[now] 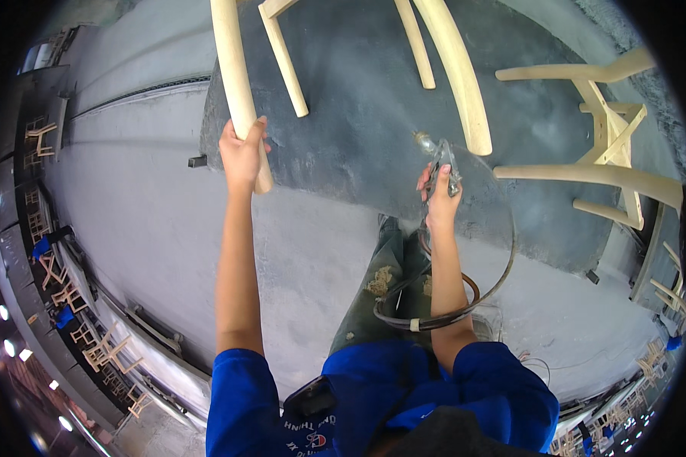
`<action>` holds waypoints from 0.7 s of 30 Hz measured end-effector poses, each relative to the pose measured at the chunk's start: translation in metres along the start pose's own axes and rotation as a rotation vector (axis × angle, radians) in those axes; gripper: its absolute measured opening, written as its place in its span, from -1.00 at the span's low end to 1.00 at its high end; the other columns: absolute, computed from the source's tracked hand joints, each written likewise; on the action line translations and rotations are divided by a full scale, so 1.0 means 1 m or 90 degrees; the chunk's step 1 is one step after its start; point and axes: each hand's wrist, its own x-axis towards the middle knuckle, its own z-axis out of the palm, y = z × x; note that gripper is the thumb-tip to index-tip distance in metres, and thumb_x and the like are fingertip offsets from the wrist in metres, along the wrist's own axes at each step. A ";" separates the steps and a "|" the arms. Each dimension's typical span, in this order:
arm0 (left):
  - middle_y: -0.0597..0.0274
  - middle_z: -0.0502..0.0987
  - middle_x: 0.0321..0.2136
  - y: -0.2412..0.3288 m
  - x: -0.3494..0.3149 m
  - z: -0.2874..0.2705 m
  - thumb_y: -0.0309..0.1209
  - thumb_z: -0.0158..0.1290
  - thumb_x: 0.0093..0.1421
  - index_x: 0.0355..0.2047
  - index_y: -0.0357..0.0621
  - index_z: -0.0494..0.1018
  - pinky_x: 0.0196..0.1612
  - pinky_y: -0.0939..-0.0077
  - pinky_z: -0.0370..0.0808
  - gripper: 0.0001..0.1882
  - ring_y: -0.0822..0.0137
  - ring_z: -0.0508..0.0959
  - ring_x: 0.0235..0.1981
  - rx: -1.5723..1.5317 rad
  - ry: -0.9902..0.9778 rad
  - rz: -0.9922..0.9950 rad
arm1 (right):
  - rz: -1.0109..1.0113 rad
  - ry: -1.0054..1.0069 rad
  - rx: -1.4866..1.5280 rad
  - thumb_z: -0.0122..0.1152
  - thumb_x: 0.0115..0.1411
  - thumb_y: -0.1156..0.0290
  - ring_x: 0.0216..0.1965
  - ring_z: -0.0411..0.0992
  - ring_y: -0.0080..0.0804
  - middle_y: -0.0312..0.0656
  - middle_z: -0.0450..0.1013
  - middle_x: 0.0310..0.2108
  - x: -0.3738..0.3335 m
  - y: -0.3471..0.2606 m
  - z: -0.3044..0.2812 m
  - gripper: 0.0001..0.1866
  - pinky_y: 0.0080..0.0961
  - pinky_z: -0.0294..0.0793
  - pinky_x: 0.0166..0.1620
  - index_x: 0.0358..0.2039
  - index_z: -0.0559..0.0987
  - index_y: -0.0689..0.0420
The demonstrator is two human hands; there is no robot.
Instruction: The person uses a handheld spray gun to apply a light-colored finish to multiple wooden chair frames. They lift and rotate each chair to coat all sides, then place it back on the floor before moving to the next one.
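Observation:
My left hand (242, 152) is closed around the lower end of a thick, pale wooden leg (236, 72). This leg seems to belong to a chair frame whose upper part runs out of view at the top. A curved leg (459, 76) and two thinner legs of the same pale wood show to its right. In my right hand (440, 199) is a spray gun (443, 164), its nozzle pointing away from me toward the legs. A dark hose (427, 323) loops from the gun beside my right forearm. Faint haze hangs past the nozzle.
Beneath the legs lies a dark grey board (343, 145). Another bare wooden chair frame (610, 133) stands at the right. Beyond the pale floor (145, 206), several chair frames (103, 350) line the far left, and more stand at lower right.

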 end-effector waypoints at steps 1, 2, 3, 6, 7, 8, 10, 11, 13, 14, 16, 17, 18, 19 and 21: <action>0.29 0.49 -0.55 -0.003 0.000 -0.001 -0.28 0.25 0.18 -0.28 -0.22 0.44 -0.51 0.53 0.44 -0.71 0.46 0.50 -0.60 0.003 -0.005 -0.009 | -0.009 0.002 0.009 -0.01 0.43 -0.10 -0.50 0.44 -0.50 -0.28 0.44 -0.49 -0.003 0.000 0.001 -0.46 -0.60 0.26 -0.55 -0.21 0.50 0.22; 0.29 0.49 -0.54 -0.007 0.002 -0.004 -0.28 0.25 0.19 -0.27 -0.22 0.45 -0.51 0.53 0.44 -0.71 0.46 0.51 -0.60 0.002 -0.005 -0.009 | -0.038 -0.001 0.025 -0.01 0.43 -0.11 -0.51 0.44 -0.50 -0.27 0.44 -0.51 -0.002 0.001 0.007 -0.45 -0.60 0.25 -0.56 -0.20 0.51 0.23; 0.28 0.49 -0.54 -0.009 0.005 -0.004 -0.28 0.25 0.19 -0.27 -0.22 0.45 -0.51 0.53 0.44 -0.71 0.46 0.51 -0.60 0.002 0.000 -0.007 | -0.010 0.026 0.016 -0.01 0.43 -0.11 -0.51 0.44 -0.50 -0.27 0.44 -0.50 -0.003 0.000 0.008 -0.45 -0.60 0.25 -0.56 -0.20 0.51 0.23; 0.28 0.50 -0.54 -0.017 0.016 -0.003 -0.32 0.26 0.18 -0.28 -0.25 0.45 -0.53 0.54 0.45 -0.72 0.47 0.50 -0.62 -0.018 -0.004 0.016 | 0.007 0.034 0.015 0.00 0.43 -0.09 -0.51 0.44 -0.53 -0.29 0.45 -0.49 0.000 -0.002 0.014 -0.48 -0.61 0.24 -0.56 -0.19 0.52 0.21; 0.27 0.51 -0.55 -0.020 0.017 -0.002 -0.34 0.27 0.17 -0.29 -0.26 0.45 -0.54 0.54 0.45 -0.73 0.47 0.50 -0.64 -0.031 0.000 0.032 | -0.006 0.033 0.021 0.00 0.44 -0.06 -0.50 0.43 -0.56 -0.31 0.46 -0.49 -0.001 0.000 0.014 -0.50 -0.63 0.23 -0.55 -0.19 0.52 0.20; 0.27 0.51 -0.54 -0.021 0.020 0.000 -0.34 0.27 0.17 -0.30 -0.26 0.45 -0.54 0.54 0.45 -0.73 0.48 0.49 -0.63 -0.030 0.008 0.038 | -0.030 0.013 0.029 0.01 0.44 -0.04 -0.49 0.43 -0.59 -0.32 0.47 -0.48 -0.001 0.001 0.016 -0.53 -0.65 0.22 -0.54 -0.19 0.53 0.19; 0.26 0.51 -0.54 -0.028 0.014 0.005 -0.34 0.28 0.16 -0.29 -0.27 0.45 -0.54 0.53 0.46 -0.72 0.48 0.49 -0.63 -0.043 -0.004 0.018 | -0.027 0.039 -0.009 0.00 0.45 -0.02 -0.49 0.42 -0.60 -0.31 0.47 -0.47 -0.014 0.008 0.011 -0.54 -0.65 0.22 -0.54 -0.19 0.53 0.19; 0.25 0.51 -0.54 -0.030 0.012 0.008 -0.34 0.28 0.16 -0.29 -0.27 0.45 -0.54 0.53 0.47 -0.71 0.48 0.49 -0.62 -0.050 -0.007 0.020 | -0.042 0.043 -0.020 0.00 0.45 -0.02 -0.49 0.42 -0.60 -0.31 0.48 -0.47 -0.020 0.013 0.010 -0.54 -0.65 0.22 -0.55 -0.18 0.52 0.19; 0.24 0.50 -0.53 -0.032 0.001 0.013 -0.36 0.27 0.16 -0.28 -0.27 0.43 -0.55 0.53 0.48 -0.72 0.48 0.48 -0.62 -0.087 -0.024 0.029 | -0.017 0.033 -0.019 -0.02 0.44 -0.10 -0.49 0.44 -0.55 -0.28 0.47 -0.47 -0.040 0.023 0.006 -0.46 -0.64 0.23 -0.56 -0.16 0.52 0.23; 0.24 0.50 -0.53 -0.032 -0.004 0.014 -0.37 0.27 0.16 -0.28 -0.26 0.42 -0.56 0.53 0.48 -0.72 0.48 0.48 -0.62 -0.103 -0.033 0.032 | 0.001 0.036 -0.020 -0.03 0.43 -0.14 -0.49 0.45 -0.53 -0.27 0.47 -0.46 -0.050 0.028 0.011 -0.41 -0.64 0.24 -0.57 -0.14 0.52 0.25; 0.24 0.51 -0.51 -0.033 -0.015 0.021 -0.40 0.26 0.17 -0.27 -0.26 0.40 -0.58 0.54 0.48 -0.73 0.49 0.47 -0.63 -0.144 -0.060 0.045 | -0.055 0.058 -0.022 -0.06 0.42 -0.19 -0.49 0.45 -0.53 -0.27 0.47 -0.45 -0.066 0.032 0.019 -0.36 -0.64 0.24 -0.57 -0.12 0.52 0.26; 0.21 0.52 -0.48 -0.036 -0.016 0.019 -0.41 0.25 0.18 -0.23 -0.27 0.39 -0.57 0.54 0.48 -0.72 0.48 0.48 -0.61 -0.161 -0.093 0.064 | -0.079 0.077 -0.025 -0.08 0.42 -0.21 -0.48 0.45 -0.53 -0.26 0.48 -0.45 -0.074 0.037 0.031 -0.33 -0.64 0.24 -0.57 -0.10 0.52 0.27; 0.19 0.52 -0.45 -0.034 -0.015 0.020 -0.40 0.25 0.19 -0.21 -0.28 0.39 -0.56 0.54 0.48 -0.70 0.48 0.48 -0.60 -0.169 -0.089 0.080 | -0.116 0.088 -0.003 -0.10 0.40 -0.25 -0.48 0.45 -0.53 -0.26 0.48 -0.45 -0.071 0.038 0.048 -0.29 -0.64 0.24 -0.57 -0.09 0.52 0.28; 0.17 0.53 -0.43 -0.036 -0.016 0.019 -0.38 0.25 0.20 -0.20 -0.29 0.39 -0.56 0.54 0.49 -0.69 0.47 0.49 -0.59 -0.169 -0.104 0.078 | -0.143 0.097 0.015 -0.11 0.39 -0.28 -0.48 0.45 -0.52 -0.26 0.48 -0.44 -0.071 0.041 0.063 -0.26 -0.64 0.25 -0.57 -0.09 0.52 0.29; 0.16 0.50 -0.41 -0.036 -0.013 0.017 -0.36 0.25 0.21 -0.17 -0.32 0.37 -0.54 0.51 0.50 -0.65 0.45 0.50 -0.58 -0.157 -0.122 0.062 | -0.188 0.097 0.051 -0.14 0.35 -0.34 -0.48 0.46 -0.51 -0.24 0.48 -0.44 -0.078 0.044 0.100 -0.19 -0.64 0.27 -0.57 -0.07 0.51 0.31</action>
